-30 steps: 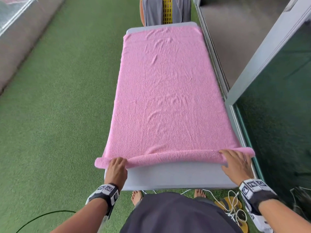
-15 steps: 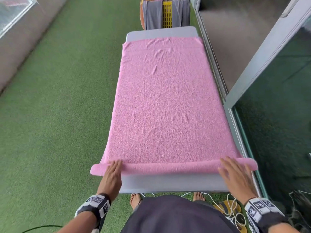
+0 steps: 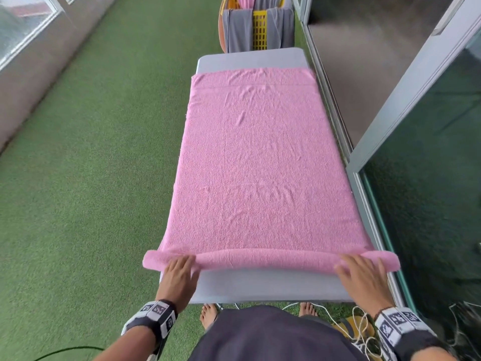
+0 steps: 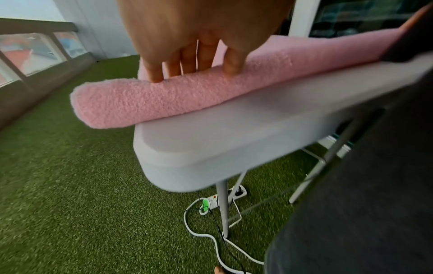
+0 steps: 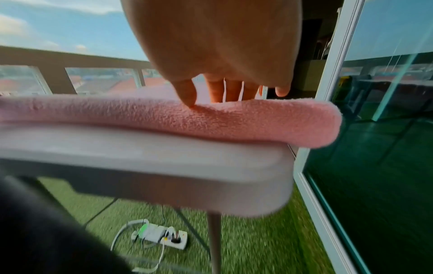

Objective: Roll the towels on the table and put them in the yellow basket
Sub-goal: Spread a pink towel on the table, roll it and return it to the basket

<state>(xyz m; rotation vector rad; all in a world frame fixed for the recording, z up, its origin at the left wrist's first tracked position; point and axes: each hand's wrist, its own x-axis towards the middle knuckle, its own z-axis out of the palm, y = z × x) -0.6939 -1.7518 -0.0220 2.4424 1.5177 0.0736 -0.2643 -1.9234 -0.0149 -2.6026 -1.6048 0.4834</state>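
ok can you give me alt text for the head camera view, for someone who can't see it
Two hands, left hand and right hand, press flat on the rolled near edge of a pink towel spread along a grey table. A yellow basket draped with grey cloth stands beyond the table's far end, on green turf.

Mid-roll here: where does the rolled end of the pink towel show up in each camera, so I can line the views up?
Head: rolled end of the pink towel runs across the lower frame, left hand and right hand on it.
Left wrist: its left tip overhangs the table corner.
Right wrist: its right tip overhangs.
Shared landmark: the grey table near edge.
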